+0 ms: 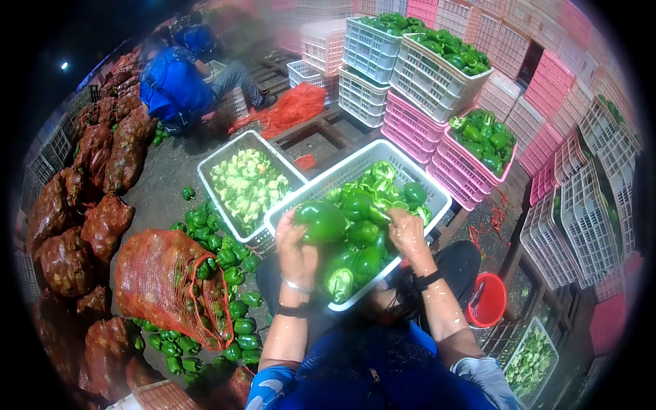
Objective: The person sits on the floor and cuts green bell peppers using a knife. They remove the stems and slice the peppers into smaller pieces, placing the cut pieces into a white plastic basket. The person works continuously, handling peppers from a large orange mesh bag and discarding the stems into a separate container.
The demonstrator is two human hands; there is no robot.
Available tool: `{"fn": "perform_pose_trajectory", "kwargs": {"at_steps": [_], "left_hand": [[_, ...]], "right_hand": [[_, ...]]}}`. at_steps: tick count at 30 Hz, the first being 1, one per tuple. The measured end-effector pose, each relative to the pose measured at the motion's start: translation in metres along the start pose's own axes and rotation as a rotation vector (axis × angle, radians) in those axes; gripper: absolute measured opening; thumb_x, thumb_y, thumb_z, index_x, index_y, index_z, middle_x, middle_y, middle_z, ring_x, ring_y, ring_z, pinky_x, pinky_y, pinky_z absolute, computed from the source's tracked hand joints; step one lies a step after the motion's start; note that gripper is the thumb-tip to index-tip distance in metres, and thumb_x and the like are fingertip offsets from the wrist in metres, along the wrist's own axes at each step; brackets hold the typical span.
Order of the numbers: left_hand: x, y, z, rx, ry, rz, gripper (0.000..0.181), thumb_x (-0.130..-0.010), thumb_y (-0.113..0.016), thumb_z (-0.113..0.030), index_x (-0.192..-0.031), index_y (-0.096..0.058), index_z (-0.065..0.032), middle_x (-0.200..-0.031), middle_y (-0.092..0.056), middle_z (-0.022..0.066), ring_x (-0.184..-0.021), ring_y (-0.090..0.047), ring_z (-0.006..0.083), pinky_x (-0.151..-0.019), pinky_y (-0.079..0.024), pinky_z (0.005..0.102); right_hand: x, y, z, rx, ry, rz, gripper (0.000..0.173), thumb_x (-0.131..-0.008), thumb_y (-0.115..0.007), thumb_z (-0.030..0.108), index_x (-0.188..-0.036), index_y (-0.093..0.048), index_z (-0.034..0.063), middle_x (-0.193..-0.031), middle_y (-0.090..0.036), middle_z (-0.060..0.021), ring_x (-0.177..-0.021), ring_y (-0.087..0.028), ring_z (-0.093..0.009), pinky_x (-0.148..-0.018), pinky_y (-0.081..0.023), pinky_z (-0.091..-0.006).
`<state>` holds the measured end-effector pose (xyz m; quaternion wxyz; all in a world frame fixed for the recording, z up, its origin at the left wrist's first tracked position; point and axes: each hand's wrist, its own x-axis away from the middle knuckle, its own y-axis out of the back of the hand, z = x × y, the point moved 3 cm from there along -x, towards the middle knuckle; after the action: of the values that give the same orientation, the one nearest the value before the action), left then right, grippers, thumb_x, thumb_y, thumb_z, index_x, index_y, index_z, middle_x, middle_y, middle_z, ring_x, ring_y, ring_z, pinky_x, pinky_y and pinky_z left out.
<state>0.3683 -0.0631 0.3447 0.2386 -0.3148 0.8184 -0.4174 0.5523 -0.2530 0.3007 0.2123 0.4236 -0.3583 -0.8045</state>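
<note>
My left hand (295, 251) grips a large whole green bell pepper (321, 221) above the left side of a white plastic crate (335, 178). The crate rests at my lap, holding whole and cut-open green peppers (366, 262). My right hand (408, 231) is closed over the crate's right side, around what looks like a small knife (380, 211); its handle is hidden by my fingers. Beyond my left hand, a second white crate (221, 206) holds pale green pepper cores (248, 179). Its near corner meets the pepper crate.
An opened red mesh sack (159, 282) spills loose peppers (233, 277) on the left floor, beside several full sacks (66, 261). Stacked crates (435, 77) stand ahead and right. A red bucket (486, 300) is by my right knee. A co-worker in blue (174, 82) sits at upper left.
</note>
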Motion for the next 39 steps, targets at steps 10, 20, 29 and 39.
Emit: {"fn": "perform_pose_trajectory", "kwargs": {"at_steps": [10, 20, 29, 39], "left_hand": [[0.001, 0.011, 0.036, 0.004, 0.275, -0.02, 0.031, -0.096, -0.059, -0.008, -0.123, -0.06, 0.0072, -0.117, -0.068, 0.0146, -0.107, -0.067, 0.0241, -0.099, -0.054, 0.0369], [0.004, 0.001, 0.05, 0.119, 0.482, 0.129, 0.051, -0.092, -0.06, -0.018, -0.133, -0.053, 0.0106, -0.127, -0.063, 0.0235, -0.118, -0.063, 0.0322, -0.106, -0.05, 0.047], [0.001, 0.005, 0.048, 0.147, 0.336, 0.083, 0.062, -0.085, -0.06, -0.021, -0.138, -0.049, 0.0092, -0.134, -0.058, 0.0244, -0.127, -0.056, 0.0359, -0.113, -0.043, 0.049], [0.015, -0.014, 0.051, -0.489, 0.101, 0.251, 0.065, -0.081, -0.071, -0.021, -0.139, -0.052, 0.003, -0.138, -0.059, 0.0158, -0.125, -0.058, 0.0247, -0.111, -0.042, 0.0373]], "right_hand": [[-0.035, 0.031, 0.086, -0.61, 0.087, 0.213, 0.07, -0.071, -0.081, 0.019, -0.136, -0.06, 0.0068, -0.125, -0.066, -0.02, -0.113, -0.066, -0.032, -0.096, -0.053, -0.0382], [-0.017, 0.003, 0.042, -1.511, -0.776, 0.012, 0.014, -0.087, -0.068, 0.008, -0.097, -0.065, -0.0016, -0.075, -0.065, -0.0079, -0.045, -0.048, -0.006, -0.04, -0.039, -0.0243], [-0.027, 0.028, 0.045, -0.494, -0.379, -0.047, 0.059, -0.084, -0.075, 0.009, -0.138, -0.055, -0.0022, -0.086, -0.07, -0.0039, -0.074, -0.063, -0.01, -0.07, -0.052, -0.0257], [-0.004, -0.004, 0.078, -1.027, -0.427, 0.138, 0.056, -0.076, -0.072, 0.011, -0.13, -0.059, -0.0022, -0.11, -0.072, -0.0136, -0.099, -0.068, -0.018, -0.088, -0.053, -0.0323]]}}
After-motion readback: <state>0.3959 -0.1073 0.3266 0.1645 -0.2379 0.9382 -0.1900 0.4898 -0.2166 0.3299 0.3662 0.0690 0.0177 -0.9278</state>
